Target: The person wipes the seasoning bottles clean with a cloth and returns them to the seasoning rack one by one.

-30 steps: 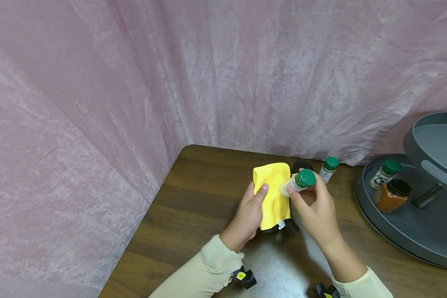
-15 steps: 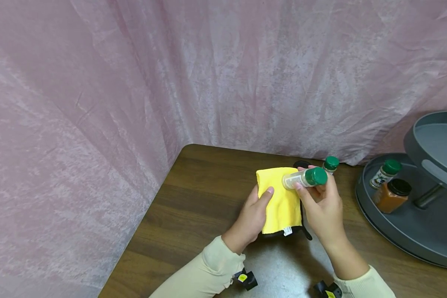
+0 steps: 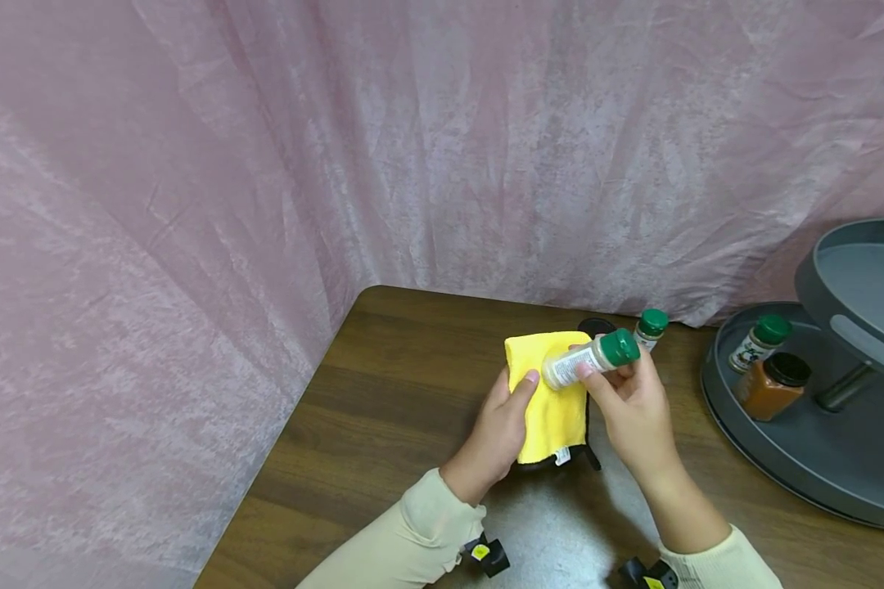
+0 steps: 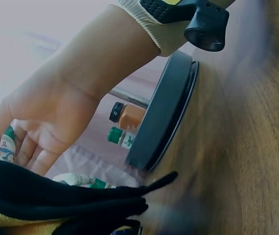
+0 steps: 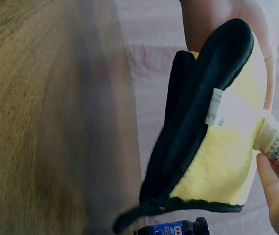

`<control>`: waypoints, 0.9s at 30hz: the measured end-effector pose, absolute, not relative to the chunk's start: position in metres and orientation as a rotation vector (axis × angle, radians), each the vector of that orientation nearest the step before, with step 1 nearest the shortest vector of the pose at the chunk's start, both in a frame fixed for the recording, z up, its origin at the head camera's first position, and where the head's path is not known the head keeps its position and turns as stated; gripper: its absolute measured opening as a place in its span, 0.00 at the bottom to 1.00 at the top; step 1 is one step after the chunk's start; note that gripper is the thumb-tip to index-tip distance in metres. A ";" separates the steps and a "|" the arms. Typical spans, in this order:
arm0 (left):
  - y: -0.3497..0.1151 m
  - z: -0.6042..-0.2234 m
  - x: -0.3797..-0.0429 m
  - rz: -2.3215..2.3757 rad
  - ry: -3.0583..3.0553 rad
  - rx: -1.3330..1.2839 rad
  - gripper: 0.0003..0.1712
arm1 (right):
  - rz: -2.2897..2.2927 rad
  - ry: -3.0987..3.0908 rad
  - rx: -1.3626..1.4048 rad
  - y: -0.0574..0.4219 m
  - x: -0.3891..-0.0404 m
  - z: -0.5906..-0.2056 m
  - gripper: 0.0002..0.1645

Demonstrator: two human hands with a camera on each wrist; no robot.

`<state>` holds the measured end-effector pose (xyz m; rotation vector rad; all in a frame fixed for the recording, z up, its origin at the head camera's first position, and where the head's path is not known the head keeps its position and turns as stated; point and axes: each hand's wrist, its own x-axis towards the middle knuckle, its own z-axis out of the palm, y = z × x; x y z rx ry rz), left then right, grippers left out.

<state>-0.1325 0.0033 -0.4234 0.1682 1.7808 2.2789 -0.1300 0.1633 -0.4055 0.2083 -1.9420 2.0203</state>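
Observation:
My left hand (image 3: pixel 495 429) grips a folded yellow cloth (image 3: pixel 552 421) with black edging, thumb on top and fingers behind it. A small white tag (image 5: pixel 215 106) hangs from the cloth's edge. In my right hand (image 3: pixel 637 417) is a spice bottle (image 3: pixel 578 366) with a green cap, pinched between thumb and fingers and tilted, its base against the yellow face of the cloth. From the right wrist view, the bottle's printed label and base show close to the cloth. Part of the right hand's fingers is hidden behind the bottle.
Behind my right hand stand another green-capped bottle (image 3: pixel 651 325) and a black-lidded jar (image 3: pixel 597 326), mostly hidden. To the right, a grey two-tier turntable (image 3: pixel 803 458) holds a green-capped bottle (image 3: pixel 759 343) and an orange spice jar (image 3: pixel 773 386). Pink curtain (image 3: pixel 442 147) hangs behind the wooden table (image 3: pixel 383 368).
The cloth and left hand have shifted slightly right. The bottle has tipped flatter and turned against the cloth, moving right and then slightly back left.

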 end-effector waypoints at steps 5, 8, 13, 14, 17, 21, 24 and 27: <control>0.002 -0.424 -0.134 2.302 1.780 0.163 0.21 | 1.943 -2.061 0.181 0.164 -0.129 -0.404 0.27; 0.002 -0.423 -0.135 2.308 1.777 0.153 0.22 | 1.900 -2.076 0.142 0.164 -0.130 -0.404 0.27; 0.001 -0.422 -0.135 2.305 1.799 0.141 0.22 | 1.859 -2.046 0.104 0.165 -0.132 -0.405 0.28; 0.001 -0.421 -0.135 2.302 1.802 0.142 0.22 | 1.851 -2.040 0.102 0.165 -0.132 -0.405 0.28; 0.001 -0.421 -0.135 2.291 1.805 0.146 0.22 | 1.856 -2.004 0.117 0.166 -0.134 -0.406 0.28; 0.001 -0.420 -0.134 2.266 1.819 0.154 0.21 | 1.895 -1.929 0.156 0.167 -0.134 -0.407 0.27; 0.001 -0.420 -0.133 2.260 1.827 0.154 0.21 | 1.930 -1.875 0.186 0.165 -0.134 -0.407 0.27; 0.001 -0.419 -0.133 2.265 1.816 0.162 0.20 | 1.948 -1.843 0.192 0.163 -0.132 -0.407 0.27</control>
